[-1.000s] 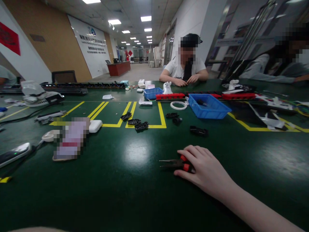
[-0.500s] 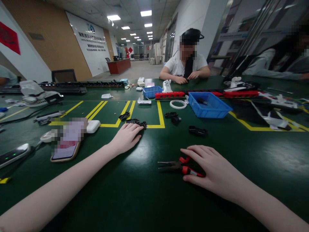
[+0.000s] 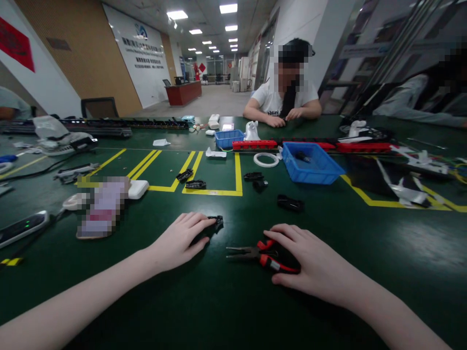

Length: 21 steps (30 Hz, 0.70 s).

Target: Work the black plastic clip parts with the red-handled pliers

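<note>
My left hand (image 3: pixel 182 238) is closed on a small black plastic part (image 3: pixel 218 222), whose end shows past the fingertips low over the green table (image 3: pixel 215 301). Long-nose pliers (image 3: pixel 251 252) with red and black handles lie in my right hand (image 3: pixel 310 262), thumb and fingers around the handles. Their jaws point left and are slightly apart. Beyond my left hand, two similar black parts, one nearer (image 3: pixel 196 184) and one farther (image 3: pixel 185 175), lie by the yellow tape lines. A larger black piece (image 3: pixel 290 202) rests beyond my right hand.
A phone (image 3: pixel 104 206) and a white case (image 3: pixel 138 189) lie at the left. Further back are a blue bin (image 3: pixel 314 165), a white tape ring (image 3: pixel 265 160), red strips (image 3: pixel 255 145) and a small blue tray (image 3: pixel 229 139). A person (image 3: pixel 284 97) sits opposite.
My left hand has drawn the black part nearer to me, away from the yellow lines. The pliers and my right hand have shifted slightly left. The view has tilted a little.
</note>
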Each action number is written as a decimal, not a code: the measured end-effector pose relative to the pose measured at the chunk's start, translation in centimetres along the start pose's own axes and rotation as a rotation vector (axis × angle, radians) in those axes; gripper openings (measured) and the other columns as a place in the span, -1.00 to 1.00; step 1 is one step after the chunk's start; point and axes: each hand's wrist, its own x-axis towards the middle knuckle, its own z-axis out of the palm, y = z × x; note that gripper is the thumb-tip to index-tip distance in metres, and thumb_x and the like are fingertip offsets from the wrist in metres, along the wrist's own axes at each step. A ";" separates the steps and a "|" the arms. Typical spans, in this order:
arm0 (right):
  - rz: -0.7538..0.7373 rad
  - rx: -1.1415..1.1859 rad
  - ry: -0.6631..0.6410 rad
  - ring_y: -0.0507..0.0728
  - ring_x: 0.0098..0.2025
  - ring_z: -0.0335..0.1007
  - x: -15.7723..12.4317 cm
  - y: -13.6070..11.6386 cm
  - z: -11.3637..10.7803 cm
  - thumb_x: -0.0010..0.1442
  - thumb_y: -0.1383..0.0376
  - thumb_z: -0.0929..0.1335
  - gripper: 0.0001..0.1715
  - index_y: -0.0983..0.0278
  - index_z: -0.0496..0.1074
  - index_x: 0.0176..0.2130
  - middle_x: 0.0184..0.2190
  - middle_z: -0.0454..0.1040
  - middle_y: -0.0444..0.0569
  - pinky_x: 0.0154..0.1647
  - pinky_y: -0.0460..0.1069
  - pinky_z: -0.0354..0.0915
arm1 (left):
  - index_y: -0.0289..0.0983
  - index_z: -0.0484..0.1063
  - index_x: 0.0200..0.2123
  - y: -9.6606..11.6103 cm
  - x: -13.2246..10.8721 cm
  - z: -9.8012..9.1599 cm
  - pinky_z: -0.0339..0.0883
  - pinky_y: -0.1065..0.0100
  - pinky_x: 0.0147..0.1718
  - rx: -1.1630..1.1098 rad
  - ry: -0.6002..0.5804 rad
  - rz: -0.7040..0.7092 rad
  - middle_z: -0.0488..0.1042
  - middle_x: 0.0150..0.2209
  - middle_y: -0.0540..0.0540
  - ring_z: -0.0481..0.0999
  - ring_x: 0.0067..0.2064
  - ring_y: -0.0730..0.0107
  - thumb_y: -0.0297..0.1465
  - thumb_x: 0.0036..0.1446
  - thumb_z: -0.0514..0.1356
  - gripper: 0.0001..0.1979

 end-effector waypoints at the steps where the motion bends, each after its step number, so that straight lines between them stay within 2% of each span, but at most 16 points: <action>1: 0.011 0.002 0.001 0.35 0.15 0.30 0.0 0.1 0.0 -0.01 -0.11 0.44 -0.07 0.16 0.27 0.26 0.21 0.29 0.10 0.14 0.28 0.29 | -0.17 0.20 0.23 0.7 -0.3 -0.1 0.30 0.13 0.05 -0.012 -0.013 0.007 0.38 0.10 -0.14 0.39 0.07 0.20 -0.40 0.33 0.07 -0.59; 5: 0.035 -0.034 0.011 0.34 0.13 0.32 -0.1 0.2 0.3 0.10 -0.15 0.35 -0.11 0.14 0.22 0.29 0.22 0.27 0.11 0.11 0.27 0.33 | -0.18 0.22 0.22 1.8 -0.7 -0.2 0.32 0.14 0.03 -0.038 -0.036 0.034 0.40 0.04 -0.14 0.41 0.02 0.22 -0.44 0.32 0.08 -0.59; 9: 0.002 -0.118 0.080 0.33 0.11 0.35 0.2 0.3 0.9 0.18 -0.15 0.28 -0.16 0.20 0.23 0.29 0.18 0.32 0.16 0.07 0.24 0.38 | -0.17 0.23 0.22 1.2 -0.7 0.2 0.37 0.16 0.00 -0.149 0.015 0.043 0.38 0.00 -0.14 0.41 0.00 0.24 -0.47 0.32 0.06 -0.59; 13: -0.082 -0.207 0.188 0.31 0.09 0.37 0.6 0.7 2.0 0.23 -0.12 0.24 -0.22 0.24 0.24 0.27 0.14 0.35 0.19 0.05 0.23 0.39 | -0.14 0.25 0.20 0.3 -1.0 0.7 0.41 0.19 -0.01 -0.256 0.038 0.038 0.29 0.07 -0.15 0.40 0.02 0.25 -0.49 0.30 0.06 -0.58; 21: -0.146 -0.316 0.310 0.31 0.02 0.39 1.8 1.2 3.3 0.26 -0.08 0.22 -0.27 0.30 0.27 0.24 0.07 0.38 0.22 -0.03 0.22 0.41 | -0.21 0.35 0.07 0.2 -1.2 0.3 0.42 0.15 -0.01 -0.256 0.046 0.041 0.27 0.08 -0.17 0.39 0.04 0.19 -0.37 0.27 0.16 -0.70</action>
